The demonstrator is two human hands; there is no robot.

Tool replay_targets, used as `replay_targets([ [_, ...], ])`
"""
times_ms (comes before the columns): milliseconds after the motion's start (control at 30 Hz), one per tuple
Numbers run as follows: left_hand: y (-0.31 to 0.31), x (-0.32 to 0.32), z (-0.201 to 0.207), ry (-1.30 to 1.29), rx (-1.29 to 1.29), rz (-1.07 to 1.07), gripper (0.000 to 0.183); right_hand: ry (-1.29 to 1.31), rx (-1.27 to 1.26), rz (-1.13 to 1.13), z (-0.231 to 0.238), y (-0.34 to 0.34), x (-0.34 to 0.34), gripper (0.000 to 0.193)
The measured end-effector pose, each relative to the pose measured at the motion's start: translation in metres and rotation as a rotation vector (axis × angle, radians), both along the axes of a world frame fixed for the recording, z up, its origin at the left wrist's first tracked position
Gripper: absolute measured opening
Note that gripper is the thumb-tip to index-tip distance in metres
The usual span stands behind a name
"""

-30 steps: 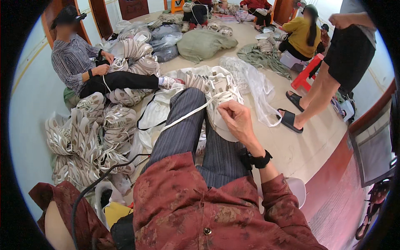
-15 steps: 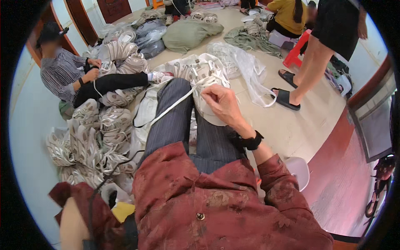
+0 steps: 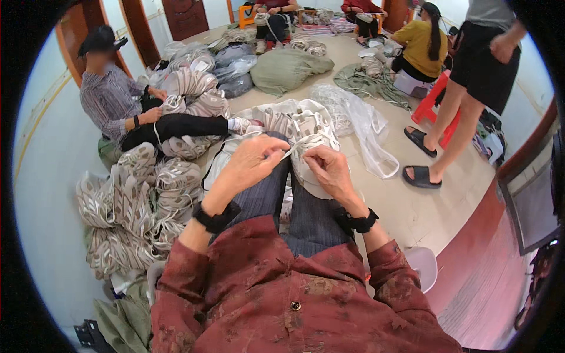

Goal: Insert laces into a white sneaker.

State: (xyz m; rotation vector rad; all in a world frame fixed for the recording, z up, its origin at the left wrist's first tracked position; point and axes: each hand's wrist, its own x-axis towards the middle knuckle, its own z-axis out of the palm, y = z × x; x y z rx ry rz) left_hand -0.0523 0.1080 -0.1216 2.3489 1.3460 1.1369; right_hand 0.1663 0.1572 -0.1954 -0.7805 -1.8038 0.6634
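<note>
A white and beige sneaker (image 3: 313, 125) rests on and between my thighs, its toe part facing me and its white laces loose across the top. My left hand (image 3: 253, 160) is closed in a pinch on a white shoelace (image 3: 289, 152) at the sneaker's left side. Just to the right, my right hand (image 3: 329, 170) is also pinched at the lacing, close over the tongue area. The lace between its fingertips is thin and partly hidden. Both wrists wear black bands.
Piled sneakers (image 3: 126, 200) lie on my left, near a seated person (image 3: 112, 97) handling a shoe. A green sack (image 3: 288, 70) and a clear plastic bag (image 3: 368, 135) lie ahead. A person in black sandals (image 3: 421, 176) stands at right by a red stool (image 3: 432, 109).
My left hand has come up from the lower left to the sneaker and taken hold of the lace. My right hand stays by the lacing. The view has shifted slightly.
</note>
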Motion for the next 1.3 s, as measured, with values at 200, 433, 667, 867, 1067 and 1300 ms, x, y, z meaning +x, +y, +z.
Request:
replay_targets([
  [200, 0.016, -0.016, -0.082, -0.079, -0.447, -0.024, 0.024, -0.040, -0.001, -0.023, -0.004, 0.001, -0.003, 0.007],
  [433, 0.013, -0.015, -0.095, -0.312, -0.496, -0.083, 0.026, -0.057, 0.049, -0.019, -0.008, -0.001, 0.006, 0.007],
  [667, -0.099, 0.019, 0.107, -0.556, -0.145, -0.468, 0.023, -0.094, -0.040, -0.091, -0.010, -0.002, 0.010, 0.006],
  [867, -0.159, 0.032, 0.140, -0.442, -0.281, -0.800, 0.017, 0.018, -0.067, -0.003, -0.016, 0.002, -0.003, 0.007],
  [1067, -0.164, 0.041, 0.123, -0.241, -0.163, -0.797, 0.023, -0.050, -0.059, -0.024, -0.010, 0.000, 0.002, 0.007],
  [1300, -0.140, 0.045, 0.107, -0.166, -0.369, -0.768, 0.029, -0.008, -0.037, -0.038, -0.003, -0.003, 0.001, 0.008],
])
